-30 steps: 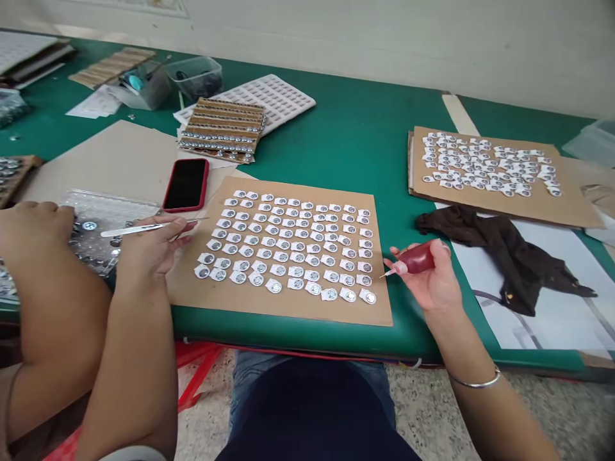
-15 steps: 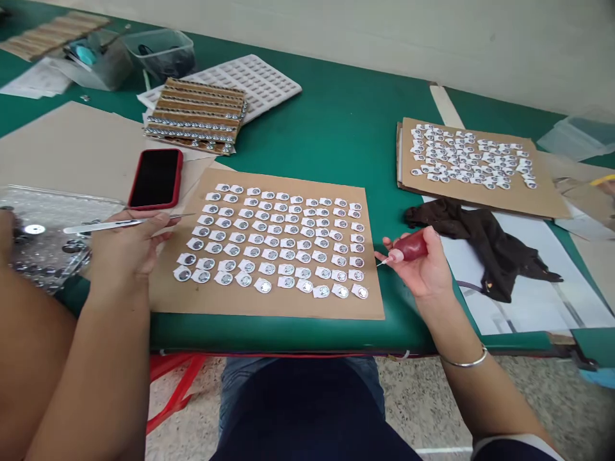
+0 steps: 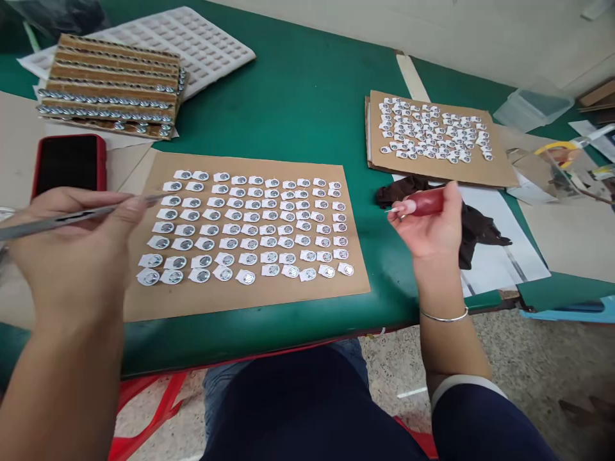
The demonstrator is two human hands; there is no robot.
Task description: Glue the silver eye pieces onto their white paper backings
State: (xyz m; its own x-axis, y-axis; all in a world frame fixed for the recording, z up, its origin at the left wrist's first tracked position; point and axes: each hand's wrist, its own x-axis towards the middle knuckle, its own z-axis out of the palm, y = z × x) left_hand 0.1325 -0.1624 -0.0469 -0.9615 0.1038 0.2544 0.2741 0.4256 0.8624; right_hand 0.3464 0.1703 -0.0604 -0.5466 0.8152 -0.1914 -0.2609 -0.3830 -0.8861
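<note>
My left hand (image 3: pixel 77 250) is closed around metal tweezers (image 3: pixel 62 219), whose tips point right over the left edge of a brown cardboard sheet (image 3: pixel 192 301). Rows of small white tabs with round metallic pieces (image 3: pixel 246 276) cover that sheet. To the right of the sheet, my right hand (image 3: pixel 432 227) is raised with its palm up, gripping a dark red bottle (image 3: pixel 425 202) with a pale nozzle that points left. Behind the bottle lies a dark cloth (image 3: pixel 475 234) on white paper.
A red-cased phone (image 3: pixel 70 163) lies beyond my left hand. Ridged cardboard with metallic pieces (image 3: pixel 113 83) overlaps a white tray (image 3: pixel 206 45) at the back left. Another tab-covered cardboard stack (image 3: pixel 490 173) and a clear container (image 3: pixel 533 109) stand back right.
The view has shifted to the right. My left hand with the tweezers has come up closer to the camera, and my right hand has lifted slightly with the bottle.
</note>
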